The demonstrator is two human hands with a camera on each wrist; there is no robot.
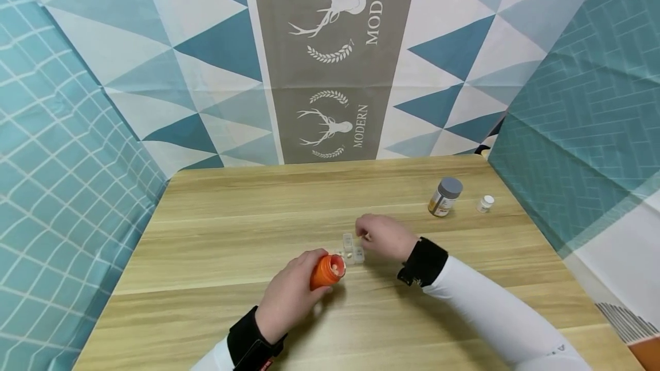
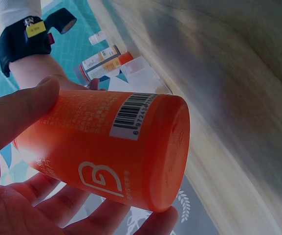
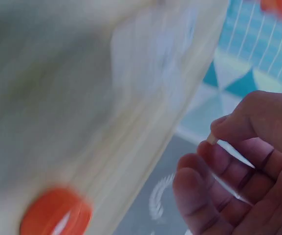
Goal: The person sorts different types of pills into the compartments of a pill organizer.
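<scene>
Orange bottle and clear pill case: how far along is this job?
Done: the orange bottle is uncapped, its orange cap lies on the table, and pale pills show at the clear pill case.
In hand: the left hand holds the bottle; the right hand pinches one pill.
Remaining, probably: placing that pill, closing the case, which appears open, and recapping the bottle.

Orange pill btl (image 1: pixel 322 274): smooth plastic, soft sheen. Pill organiser (image 1: pixel 358 255) at btl's 2 o'clk: clear plastic. Tabletop (image 1: pixel 232 216): smooth wood-grain. Backdrop (image 1: pixel 330 79), 12 o'clk: creased matt cloth.
</scene>
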